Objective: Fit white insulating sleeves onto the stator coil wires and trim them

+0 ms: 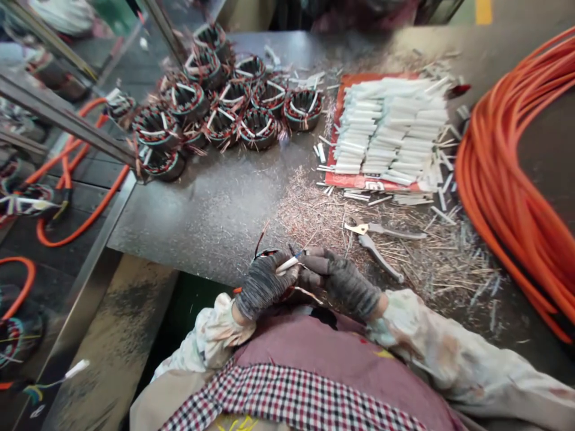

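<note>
My left hand (265, 286), in a grey knitted glove, is closed around a short white insulating sleeve (287, 264) with thin wires at its end. Part of a wound motor stator with orange leads appears to sit under that hand, mostly hidden by it. My right hand (345, 282), gloved alike, pinches at the wire ends just right of the sleeve. Beyond it, wire cutters (380, 235) with grey handles lie with their handles spread on a litter of copper wire clippings (309, 209).
Wound stators (258, 127) are stacked at the back left. White sleeves (390, 129) are heaped on a red sheet (345, 179). A thick orange hose coil (483, 155) lies at the right. Metal bars (67, 111) and more stators stand beyond the table's left edge (121, 209).
</note>
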Tool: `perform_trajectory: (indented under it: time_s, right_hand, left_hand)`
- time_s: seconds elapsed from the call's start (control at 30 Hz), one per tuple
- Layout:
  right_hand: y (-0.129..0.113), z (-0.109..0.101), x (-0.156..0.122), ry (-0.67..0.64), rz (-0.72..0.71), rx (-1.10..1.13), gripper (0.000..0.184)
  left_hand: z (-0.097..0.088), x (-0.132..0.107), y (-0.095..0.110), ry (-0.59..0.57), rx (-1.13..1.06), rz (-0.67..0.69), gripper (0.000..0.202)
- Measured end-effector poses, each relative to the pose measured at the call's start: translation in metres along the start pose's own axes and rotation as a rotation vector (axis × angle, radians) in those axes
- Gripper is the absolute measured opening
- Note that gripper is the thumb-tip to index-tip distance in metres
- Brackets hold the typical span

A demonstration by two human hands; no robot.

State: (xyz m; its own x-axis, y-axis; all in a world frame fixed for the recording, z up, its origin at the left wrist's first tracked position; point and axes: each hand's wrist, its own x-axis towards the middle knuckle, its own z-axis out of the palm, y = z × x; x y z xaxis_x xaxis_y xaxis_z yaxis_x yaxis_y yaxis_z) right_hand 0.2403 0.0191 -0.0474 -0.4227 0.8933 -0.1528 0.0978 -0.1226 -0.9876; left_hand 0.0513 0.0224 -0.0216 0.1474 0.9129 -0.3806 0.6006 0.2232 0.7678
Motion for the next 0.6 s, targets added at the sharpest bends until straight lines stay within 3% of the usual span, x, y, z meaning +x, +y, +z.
perform_trajectory:
  time_s: [0.13,0.27,0.33,0.5,0.6]
  right_hand:
    - [0.006,-0.024,0.004,0.025,-0.109,-0.179,0.031]
    - [0.014,-0.038,0.020,-0.142,-0.535,-0.892,0.024]
    - [0.016,-0.038,0.023,-0.121,-0.689,-1.110,0.028]
    - [0.016,-0.038,0.023,-0.002,-0.820,-1.179,0.038]
    - [0.015,-0.033,0.023,-0.042,-0.657,-1.025,0.026]
  left_hand:
    - [-0.005,0.001,0.000,-0.072,-0.040,0.001,0.019]
    - [-0.004,0.000,-0.001,-0.063,-0.064,0.009,0.020]
    - [-0.002,-0.002,-0.002,-0.038,-0.056,0.008,0.019]
    - [-0.001,-0.002,-0.002,-0.016,-0.003,0.017,0.016]
    - [0.000,-0.001,-0.003,-0.026,0.018,0.049,0.017]
